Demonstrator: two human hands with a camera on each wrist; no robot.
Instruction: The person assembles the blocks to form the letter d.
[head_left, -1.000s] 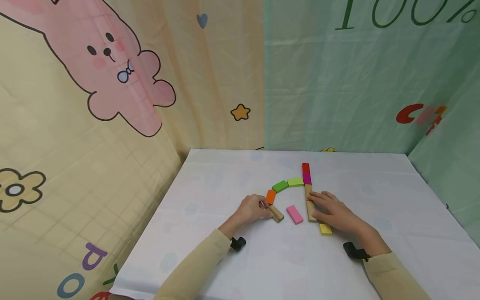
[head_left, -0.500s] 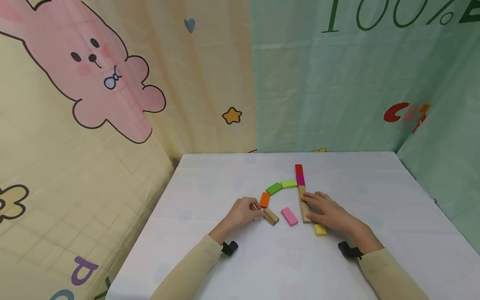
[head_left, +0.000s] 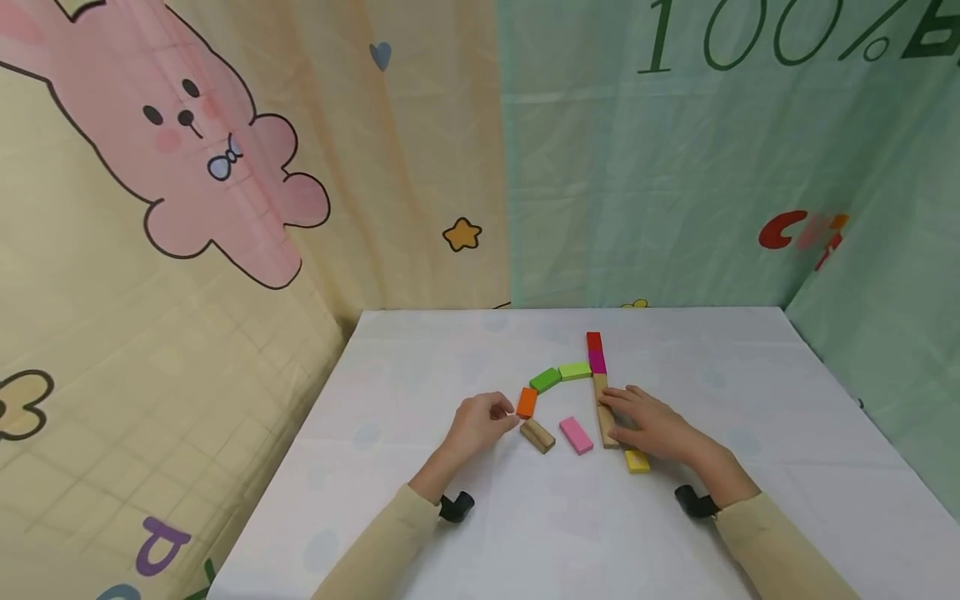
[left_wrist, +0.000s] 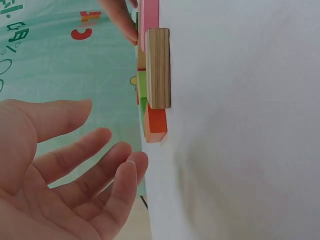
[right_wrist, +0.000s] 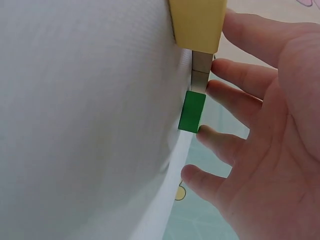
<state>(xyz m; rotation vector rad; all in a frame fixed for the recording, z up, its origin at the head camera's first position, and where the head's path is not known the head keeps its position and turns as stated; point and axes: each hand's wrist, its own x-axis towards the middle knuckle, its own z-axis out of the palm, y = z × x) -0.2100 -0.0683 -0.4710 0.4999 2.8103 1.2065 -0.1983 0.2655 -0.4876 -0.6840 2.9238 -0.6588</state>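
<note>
My left hand (head_left: pixel 480 423), fingers loosely bent, is just left of a plain wooden block (head_left: pixel 537 436); the left wrist view shows a gap between its fingertips and that block. My right hand (head_left: pixel 658 425) lies with spread fingers along the right side of a column of plain wooden blocks (head_left: pixel 606 426), its fingers touching them. A yellow block (head_left: pixel 637 462) sits below that palm. In the right wrist view a dark green block (right_wrist: pixel 192 111) stands by the fingertips; the hand hides it from the head view. An orange block (head_left: pixel 527 403) adjoins the left wooden block.
A green block (head_left: pixel 545 381) and a light green block (head_left: pixel 575 371) curve towards the column, topped by magenta (head_left: pixel 597 362) and red (head_left: pixel 594 342) blocks. Inside the curve lies a pink block (head_left: pixel 576 436). Everything is on a white-covered table (head_left: pixel 420 358) before printed curtains.
My left fingers have let go of the wooden block and drawn slightly left of it. My right hand has stayed by the column. The head view has shifted a little.
</note>
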